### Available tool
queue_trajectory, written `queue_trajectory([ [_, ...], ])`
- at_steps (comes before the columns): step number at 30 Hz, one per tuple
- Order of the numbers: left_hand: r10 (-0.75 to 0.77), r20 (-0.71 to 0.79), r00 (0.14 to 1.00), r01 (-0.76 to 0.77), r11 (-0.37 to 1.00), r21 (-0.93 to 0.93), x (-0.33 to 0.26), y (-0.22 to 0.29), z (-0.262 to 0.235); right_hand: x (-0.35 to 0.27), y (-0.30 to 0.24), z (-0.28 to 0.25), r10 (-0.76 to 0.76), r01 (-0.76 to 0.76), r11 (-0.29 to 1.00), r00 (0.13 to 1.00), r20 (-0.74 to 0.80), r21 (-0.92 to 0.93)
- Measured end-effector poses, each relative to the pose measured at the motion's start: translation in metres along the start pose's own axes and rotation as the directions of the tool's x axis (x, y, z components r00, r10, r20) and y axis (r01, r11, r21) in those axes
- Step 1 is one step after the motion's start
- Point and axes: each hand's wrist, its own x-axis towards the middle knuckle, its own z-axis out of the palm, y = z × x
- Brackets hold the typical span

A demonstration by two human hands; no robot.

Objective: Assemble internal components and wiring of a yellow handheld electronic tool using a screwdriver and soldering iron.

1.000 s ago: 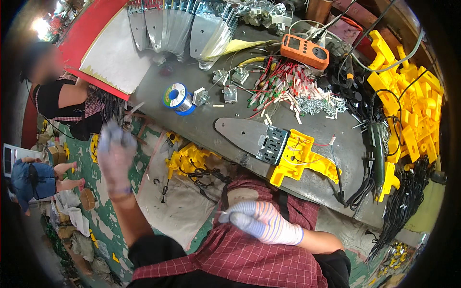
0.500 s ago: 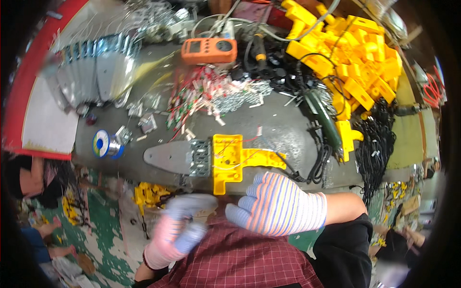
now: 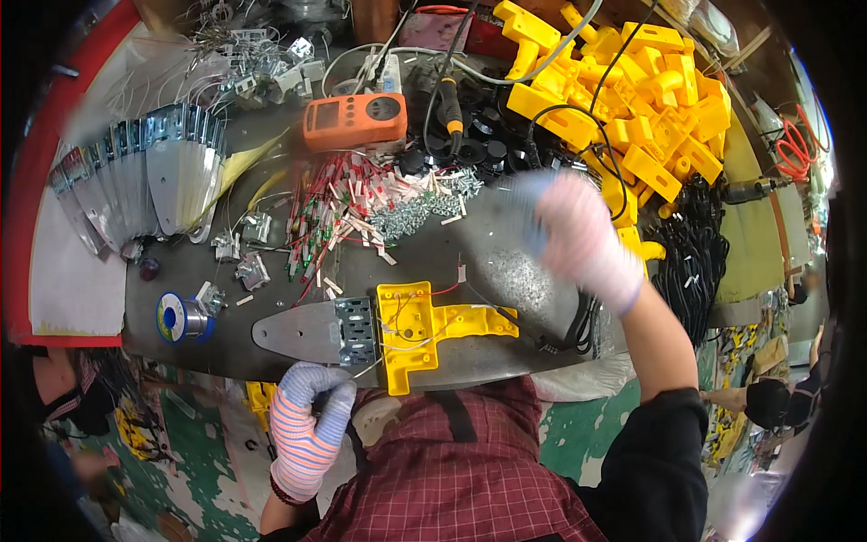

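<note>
A yellow plastic housing (image 3: 392, 372) with thin red and white wires inside lies near the table's front edge. Joined to its left side is a grey pointed metal blade (image 3: 293, 332) with a slotted end. My left hand (image 3: 309, 434), in a striped knit glove, is at the table edge just below the blade. Its thumb and forefinger are closed together where a white wire (image 3: 366, 369) from the housing meets their tips. My right hand (image 3: 587, 239), also gloved, reaches over the table's right side. Its fingers are smeared by motion and cover the spot around the green handheld tool.
Yellow housings (image 3: 655, 135) are piled at the back right, beside black cords (image 3: 691, 262). An orange meter (image 3: 357, 120), loose screws (image 3: 406, 217) and red-wired parts (image 3: 330, 203) lie behind the work. Metal blades (image 3: 176, 167) and a solder spool (image 3: 181, 318) sit left.
My right hand has moved from the table's front edge up and right to the green tool. My left hand has closed its fingertips near the housing, and the white wire now stretches toward them.
</note>
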Motion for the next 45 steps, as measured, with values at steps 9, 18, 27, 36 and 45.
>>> queue_trajectory([
  [9, -0.008, -0.292, 0.956, -0.042, 0.986, -0.164, 0.013, -0.019, 0.03, 0.103, 0.063, 0.068, 0.272, -0.275, 0.854, 0.96, -0.071, -0.441],
  [18, 0.133, -0.251, 0.959, -0.126, 0.991, 0.046, 0.003, -0.024, 0.028, 0.002, -0.05, -0.022, 0.574, -0.217, 0.695, 0.741, -0.349, 0.685],
  [27, 0.336, -0.26, 0.905, -0.284, 0.934, 0.218, -0.007, -0.023, 0.043, -0.035, -0.101, -0.052, 0.329, 0.022, 0.765, 0.846, -0.42, 0.644],
  [36, 0.401, -0.301, 0.865, -0.331, 0.908, 0.257, -0.004, -0.029, 0.043, -0.03, -0.114, -0.037, 0.34, -0.014, 0.768, 0.856, -0.389, 0.64],
  [45, 0.421, -0.337, 0.842, -0.364, 0.905, 0.221, 0.003, -0.027, 0.044, -0.034, -0.104, -0.042, 0.264, 0.028, 0.75, 0.903, -0.338, 0.661],
])
